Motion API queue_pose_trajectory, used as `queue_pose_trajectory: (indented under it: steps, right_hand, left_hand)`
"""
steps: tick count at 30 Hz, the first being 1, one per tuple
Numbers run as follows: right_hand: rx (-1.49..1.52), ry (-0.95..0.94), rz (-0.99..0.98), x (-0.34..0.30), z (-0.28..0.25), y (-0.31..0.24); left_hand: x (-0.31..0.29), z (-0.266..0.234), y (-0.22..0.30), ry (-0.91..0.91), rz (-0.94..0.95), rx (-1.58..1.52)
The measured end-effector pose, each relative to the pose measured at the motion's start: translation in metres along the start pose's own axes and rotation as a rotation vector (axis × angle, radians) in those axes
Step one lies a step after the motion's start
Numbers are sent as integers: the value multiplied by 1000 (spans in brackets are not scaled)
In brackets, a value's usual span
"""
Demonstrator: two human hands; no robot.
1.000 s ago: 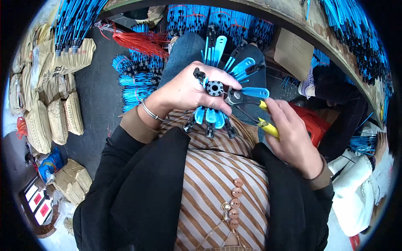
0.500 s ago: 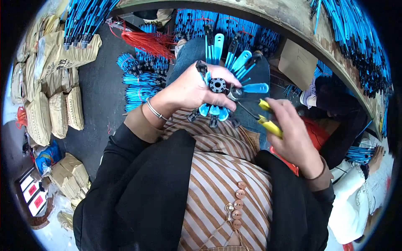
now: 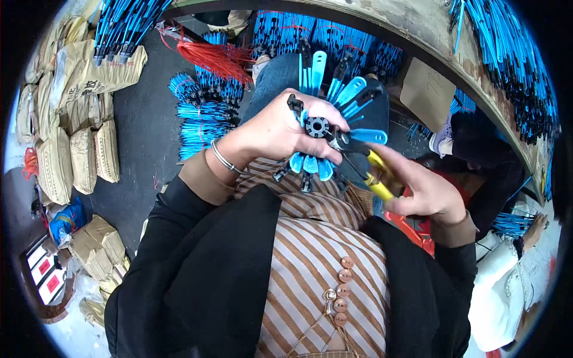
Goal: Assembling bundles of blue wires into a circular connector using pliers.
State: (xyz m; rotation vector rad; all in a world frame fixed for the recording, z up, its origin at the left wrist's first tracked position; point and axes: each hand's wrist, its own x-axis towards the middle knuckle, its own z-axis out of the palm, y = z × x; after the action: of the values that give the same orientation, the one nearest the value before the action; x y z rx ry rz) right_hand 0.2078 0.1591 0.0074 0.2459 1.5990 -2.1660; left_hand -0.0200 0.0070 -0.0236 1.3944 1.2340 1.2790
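Left hand is clasped around a black notched hub near the frame's centre, with blue blades fanning above, below and right of it. Right of centre, the right hand, fingers blurred, grips yellow-handled pliers whose head sits just beside the hub; what they bite is hidden. Blue bundles lie upper left of centre, brown sacks farther left.

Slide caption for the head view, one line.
Left hand grips a blue-and-black spoked assembly; right hand holds yellow-handled pliers beside its hub.
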Motion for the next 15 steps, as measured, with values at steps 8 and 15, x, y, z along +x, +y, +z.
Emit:
queue_pose_trajectory:
  steps: [8,15]
  right_hand:
    - [-947,621,-191,8,30,1]
    - [-828,565,-26,3,31,-14]
  left_hand:
    - [4,-5,7,78,9,123]
    - [-1,-3,7,79,-20,158]
